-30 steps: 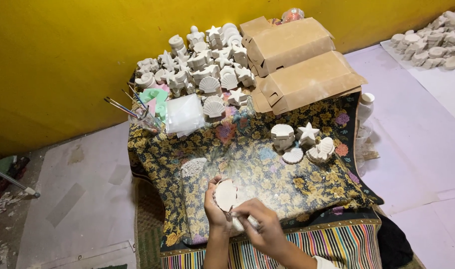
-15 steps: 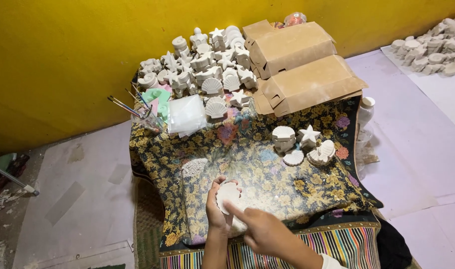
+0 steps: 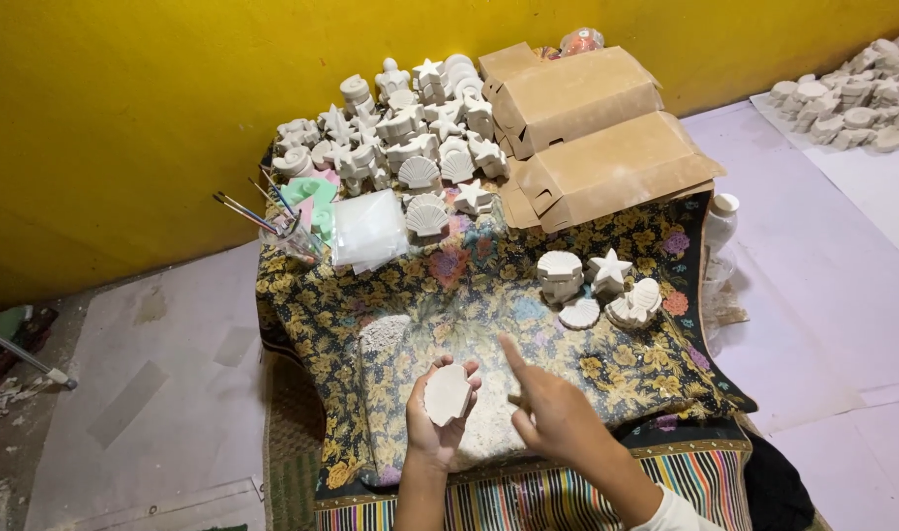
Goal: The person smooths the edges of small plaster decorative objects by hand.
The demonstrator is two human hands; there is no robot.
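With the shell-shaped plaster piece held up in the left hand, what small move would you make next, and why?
Probably bring the right hand back onto the shell piece: the left hand cradles it upright over the patterned cloth, while the right hand hovers beside it, forefinger extended, touching nothing.

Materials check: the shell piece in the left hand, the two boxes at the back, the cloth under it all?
Shell piece, held in the left hand: looks like unglazed plaster or bisque clay; chalk-white, matte, moulded ribs. Can't tell which.
Boxes: plain brown cardboard, dull, with folded flaps and white dust on top.
Cloth: woven fabric, floral batik-style print; it drapes over the edge in soft folds.
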